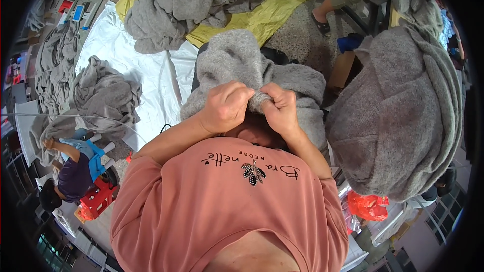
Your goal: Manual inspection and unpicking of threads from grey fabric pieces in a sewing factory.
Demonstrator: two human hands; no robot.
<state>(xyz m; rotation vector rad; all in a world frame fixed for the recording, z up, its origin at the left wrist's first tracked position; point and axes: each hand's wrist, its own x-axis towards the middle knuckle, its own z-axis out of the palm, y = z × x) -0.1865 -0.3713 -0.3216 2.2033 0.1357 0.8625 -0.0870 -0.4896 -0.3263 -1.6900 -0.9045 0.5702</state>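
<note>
A grey fuzzy knitted garment [229, 58] lies bunched across my lap. Close to my chest, both hands are closed and nearly meet at a small fold of its knit. My left hand [227, 106] pinches the fabric at its fingertips, with the thumb and forefinger pressed together. On the other side of the same fold, my right hand [279, 108] grips the knit between curled fingers and thumb. Whether a small tool sits between the fingertips cannot be made out. The rest of the garment drapes over my knees.
A large mound of grey knitwear [398, 116] rises at my right. More grey knit pieces [196, 5] lie ahead on a yellow sheet [282, 7]. A white sheet [156, 80] and another pile [106, 93] are at left. People [75, 171] are nearby.
</note>
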